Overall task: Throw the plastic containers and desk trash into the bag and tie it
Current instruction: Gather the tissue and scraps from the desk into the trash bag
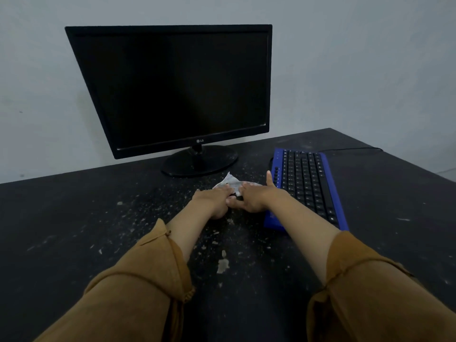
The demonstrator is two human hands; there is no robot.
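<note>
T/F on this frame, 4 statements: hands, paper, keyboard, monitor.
1. Both hands, left hand and right hand, meet at the crumpled paper. True.
2. The keyboard lies to the left of the hands. False: it lies to their right.
3. The monitor screen is lit. False: it is dark.
4. Crumbs and scraps litter the desk. True.

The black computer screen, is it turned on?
No, the black flat computer screen is dark all over, with no picture showing.
</note>
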